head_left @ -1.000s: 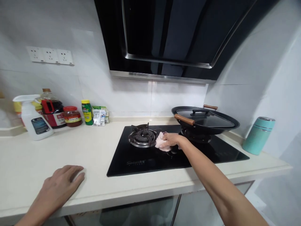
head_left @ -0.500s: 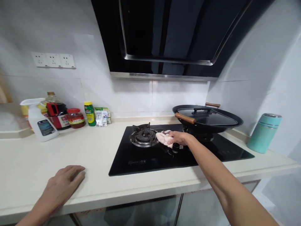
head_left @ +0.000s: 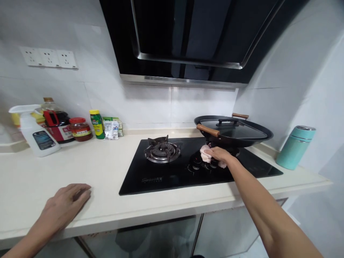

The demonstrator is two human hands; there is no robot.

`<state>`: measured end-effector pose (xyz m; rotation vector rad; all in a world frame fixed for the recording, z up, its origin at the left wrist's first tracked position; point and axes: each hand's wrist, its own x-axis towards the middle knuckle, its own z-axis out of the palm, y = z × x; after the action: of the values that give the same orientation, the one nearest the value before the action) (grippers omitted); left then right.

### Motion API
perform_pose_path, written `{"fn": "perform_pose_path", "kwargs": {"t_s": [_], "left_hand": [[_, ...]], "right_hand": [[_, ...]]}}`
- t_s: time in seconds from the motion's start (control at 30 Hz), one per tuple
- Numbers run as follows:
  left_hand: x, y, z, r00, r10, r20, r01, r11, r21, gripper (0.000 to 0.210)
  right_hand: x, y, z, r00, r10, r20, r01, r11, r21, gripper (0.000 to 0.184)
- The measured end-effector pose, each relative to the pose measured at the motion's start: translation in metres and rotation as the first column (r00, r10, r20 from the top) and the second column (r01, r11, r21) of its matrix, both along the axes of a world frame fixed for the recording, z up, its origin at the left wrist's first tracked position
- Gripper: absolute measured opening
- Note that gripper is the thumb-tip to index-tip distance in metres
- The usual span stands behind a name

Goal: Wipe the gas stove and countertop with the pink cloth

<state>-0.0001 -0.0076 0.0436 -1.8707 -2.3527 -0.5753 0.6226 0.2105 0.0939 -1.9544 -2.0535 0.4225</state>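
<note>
Cream counter [head_left: 110, 161] right under you, and your left hand [head_left: 67, 202] rests on it near the front edge, fingers loosely curled, partly open, gripping nothing. Now out along your other arm, over the black hob [head_left: 172, 175]: your right hand [head_left: 219, 154] has its fingers closed on the pale pink cloth [head_left: 205, 154], bunched right by the knobs [head_left: 196, 164], just in front of the wok [head_left: 228, 141]. Lid [head_left: 243, 132] on that one! Left of the cloth you've got the bare burner [head_left: 162, 151]; off the hob's right end, the teal flask [head_left: 295, 148]. Spray bottle [head_left: 36, 137] at far left, then jar [head_left: 80, 129], green bottle [head_left: 97, 124] and sachets [head_left: 111, 129] by the wall, with the dark hood [head_left: 212, 36] looming above the hob.
</note>
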Motion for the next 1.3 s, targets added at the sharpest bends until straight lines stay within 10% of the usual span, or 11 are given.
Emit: {"fn": "perform_pose_path", "kwargs": {"t_s": [0.6,0.93,1.3], "left_hand": [[0.004,-0.002,-0.004,0.998,-0.02,-0.064,0.019,1.0,-0.022,0.054],[0.009,-0.006,-0.01,0.999,-0.036,-0.026,0.036,0.999,0.016,0.052],[0.016,-0.008,-0.003,1.0,-0.014,-0.003,0.014,1.0,-0.018,0.057]], "right_hand": [[0.036,-0.073,-0.01,0.934,-0.3,0.193,0.29,0.954,0.08,0.068],[0.046,-0.124,-0.036,0.937,-0.232,0.263,0.181,0.962,0.204,0.056],[-0.015,-0.141,-0.04,0.924,-0.214,0.317,0.1,0.935,0.34,0.058]]}}
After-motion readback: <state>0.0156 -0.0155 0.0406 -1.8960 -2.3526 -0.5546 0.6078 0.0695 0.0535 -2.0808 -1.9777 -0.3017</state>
